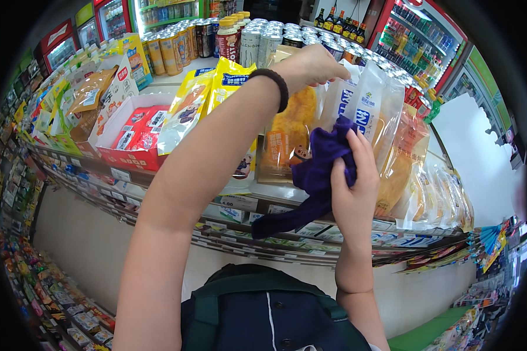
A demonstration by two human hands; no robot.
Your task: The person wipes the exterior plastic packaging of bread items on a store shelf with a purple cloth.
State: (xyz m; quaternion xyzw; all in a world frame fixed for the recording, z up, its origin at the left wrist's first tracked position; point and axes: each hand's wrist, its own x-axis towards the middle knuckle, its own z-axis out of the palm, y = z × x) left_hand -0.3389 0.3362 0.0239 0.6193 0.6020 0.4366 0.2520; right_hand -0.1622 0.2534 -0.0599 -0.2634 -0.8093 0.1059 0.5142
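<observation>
My left hand [318,66], with a dark band at its wrist, pinches the top edge of a clear plastic bread bag [336,94] that stands on the shelf top. A bunched purple cloth [323,151] is held in my right hand [360,175], against the front of the bread bags, and its loose end hangs over the shelf edge. Left of the cloth stands a packaged bread [294,114] in an orange-printed bag. Another white-topped bread bag [377,109] leans just right of the held one.
Yellow bread bags [193,94] and a red box of small packets [131,153] stand to the left. Drink cans [261,41] fill the shelf top behind. More bagged bread [439,193] sits at the right, near a white board [474,149]. Price tags line the shelf edge [241,202].
</observation>
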